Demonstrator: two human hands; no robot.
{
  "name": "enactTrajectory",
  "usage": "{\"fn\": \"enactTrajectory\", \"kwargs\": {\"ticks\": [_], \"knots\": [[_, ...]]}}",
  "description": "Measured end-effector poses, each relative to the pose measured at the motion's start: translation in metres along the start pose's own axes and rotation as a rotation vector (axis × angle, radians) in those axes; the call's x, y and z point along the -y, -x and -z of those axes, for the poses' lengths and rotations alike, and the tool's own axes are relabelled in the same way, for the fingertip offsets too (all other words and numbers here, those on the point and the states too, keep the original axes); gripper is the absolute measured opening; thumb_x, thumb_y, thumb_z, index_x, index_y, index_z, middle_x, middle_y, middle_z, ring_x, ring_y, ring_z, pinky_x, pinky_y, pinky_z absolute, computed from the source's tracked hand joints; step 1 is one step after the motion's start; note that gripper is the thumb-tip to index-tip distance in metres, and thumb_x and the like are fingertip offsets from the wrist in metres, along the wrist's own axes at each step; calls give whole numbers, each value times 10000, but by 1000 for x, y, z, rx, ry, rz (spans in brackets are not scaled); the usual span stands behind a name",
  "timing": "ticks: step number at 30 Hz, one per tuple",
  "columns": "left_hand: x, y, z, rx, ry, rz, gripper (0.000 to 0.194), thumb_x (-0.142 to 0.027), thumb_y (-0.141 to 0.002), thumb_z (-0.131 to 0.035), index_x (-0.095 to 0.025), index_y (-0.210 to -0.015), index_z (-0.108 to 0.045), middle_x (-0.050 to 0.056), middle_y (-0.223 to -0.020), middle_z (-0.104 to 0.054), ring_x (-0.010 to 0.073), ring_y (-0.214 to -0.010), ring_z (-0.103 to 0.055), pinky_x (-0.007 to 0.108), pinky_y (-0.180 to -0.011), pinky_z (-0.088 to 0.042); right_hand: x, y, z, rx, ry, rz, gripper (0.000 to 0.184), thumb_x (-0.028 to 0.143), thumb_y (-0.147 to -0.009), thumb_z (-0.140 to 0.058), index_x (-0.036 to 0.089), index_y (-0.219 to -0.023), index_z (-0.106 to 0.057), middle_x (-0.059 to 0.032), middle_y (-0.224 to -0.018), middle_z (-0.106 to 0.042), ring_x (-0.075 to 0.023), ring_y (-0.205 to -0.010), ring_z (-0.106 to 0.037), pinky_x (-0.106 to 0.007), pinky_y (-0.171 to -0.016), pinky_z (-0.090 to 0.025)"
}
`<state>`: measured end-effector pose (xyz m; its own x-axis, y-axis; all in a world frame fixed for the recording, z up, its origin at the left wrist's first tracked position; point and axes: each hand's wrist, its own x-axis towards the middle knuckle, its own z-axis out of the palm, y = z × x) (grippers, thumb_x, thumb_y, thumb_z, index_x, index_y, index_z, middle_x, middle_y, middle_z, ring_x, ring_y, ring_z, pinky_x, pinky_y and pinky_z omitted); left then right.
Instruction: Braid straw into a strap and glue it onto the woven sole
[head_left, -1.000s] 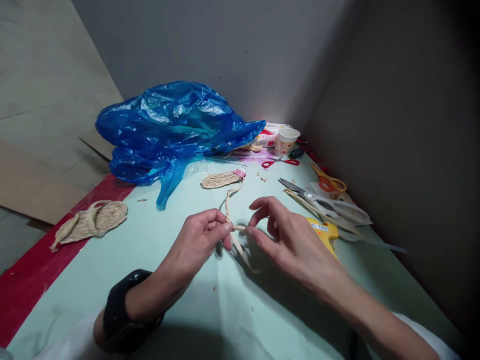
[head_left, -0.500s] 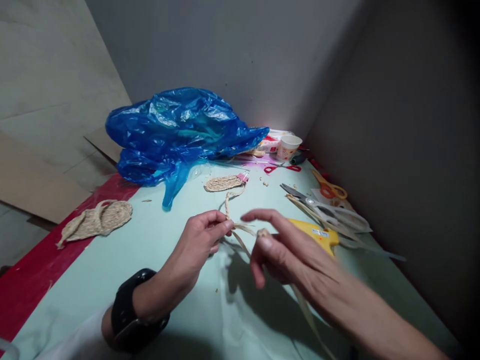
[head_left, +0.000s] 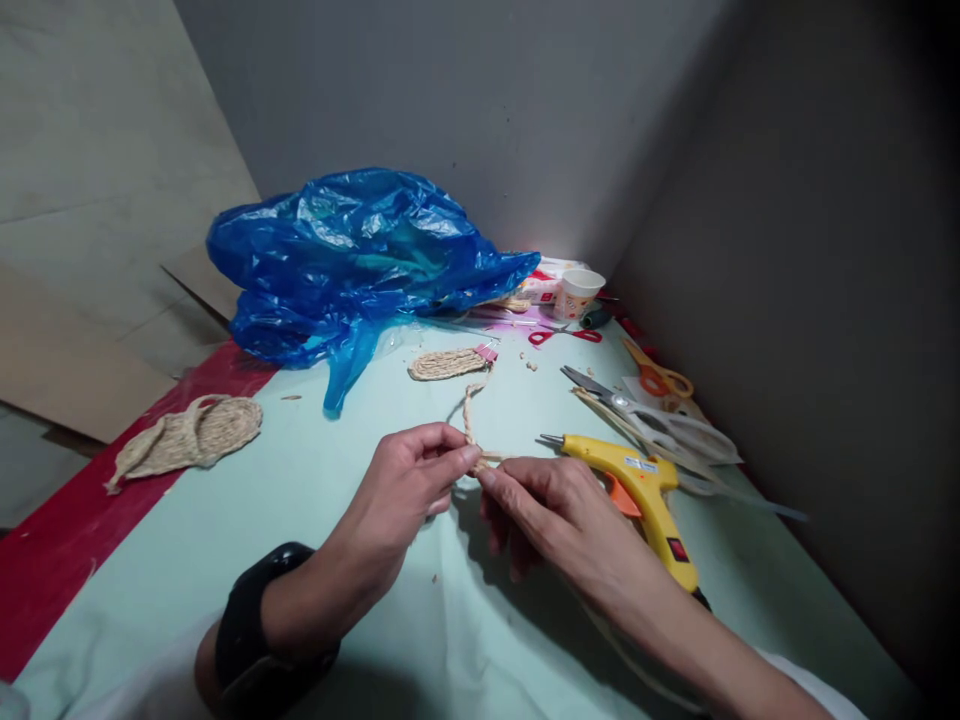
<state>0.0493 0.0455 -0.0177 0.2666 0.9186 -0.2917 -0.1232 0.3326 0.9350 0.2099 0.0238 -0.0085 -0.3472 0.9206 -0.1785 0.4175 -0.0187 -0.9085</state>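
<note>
A worktop covered in smooth pale green sheeting (head_left: 420,640) has a dark red strip (head_left: 75,530) along its left edge. A crumpled, shiny blue plastic bag (head_left: 352,260) fills its far left corner. On the strip lies a woven straw slipper (head_left: 187,440), partly over the green. An oval coiled-straw sole (head_left: 444,364) lies towards the far edge, red-handled scissors (head_left: 583,337) and a white patterned cup (head_left: 579,298) near the far right corner. A yellow glue gun (head_left: 652,490) lies towards the right edge.
</note>
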Motion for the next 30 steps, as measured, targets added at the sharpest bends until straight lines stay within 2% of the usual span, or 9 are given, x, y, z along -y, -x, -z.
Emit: {"fn": "enactTrajectory", "kwargs": {"ticks": [3,9,14,17,20,25,30], "knots": [[0,1,0,18,-8,-3,196,-314,-810,-679,-137,-768,-607,-57,-625,-423,50,-527,-286,212,-480,-191,-2,-2,0,-10,1,-11,502,475,-990,-403,155,-633,-549,-20,-571,-597,-99,-456,-533,-187,-471,-388],[-1,1,0,48,-65,2,228,-318,-748,-743,-159,-795,-587,-34,-661,-544,79,-590,-440,217,-537,-291,-4,-4,1,0,-5,-64,466,422,-985,-420,155,-620,-530,-17,-544,-593,-104,-450,-554,-181,-465,-395],[1,-2,1,30,-76,17,186,-309,-787,-685,-155,-787,-581,-29,-671,-546,80,-586,-456,220,-534,-285,-7,1,5,118,-13,-13,503,454,-1032,-337,148,-738,-606,-28,-632,-641,-112,-528,-596,-193,-543,-442],[2,-3,2,30,-90,12,192,-314,-806,-668,-149,-779,-574,-39,-664,-511,66,-568,-409,217,-525,-260,-7,4,11,170,-9,-15,468,461,-1027,-372,142,-804,-631,-43,-711,-676,-125,-597,-628,-204,-596,-469],[2,-2,3,39,-91,12,215,-329,-817,-661,-143,-768,-564,-39,-669,-496,61,-560,-358,222,-518,-229,-7,4,14,211,-53,-62,457,455,-1022,-390,132,-798,-623,-48,-717,-680,-120,-576,-625,-201,-587,-470],[0,0,2,54,-65,37,217,-307,-793,-690,-138,-755,-559,-56,-635,-456,46,-514,-287,229,-500,-181,-10,3,13,314,-289,-133,425,437,-1006,-422,109,-791,-586,-62,-723,-659,-92,-536,-602,-168,-534,-445],[0,0,2,67,-72,44,210,-313,-825,-653,-138,-748,-568,-48,-638,-455,51,-521,-307,227,-498,-189,-12,1,14,357,-348,-144,426,448,-1000,-430,104,-797,-577,-65,-722,-646,-94,-545,-601,-174,-549,-457]]}}
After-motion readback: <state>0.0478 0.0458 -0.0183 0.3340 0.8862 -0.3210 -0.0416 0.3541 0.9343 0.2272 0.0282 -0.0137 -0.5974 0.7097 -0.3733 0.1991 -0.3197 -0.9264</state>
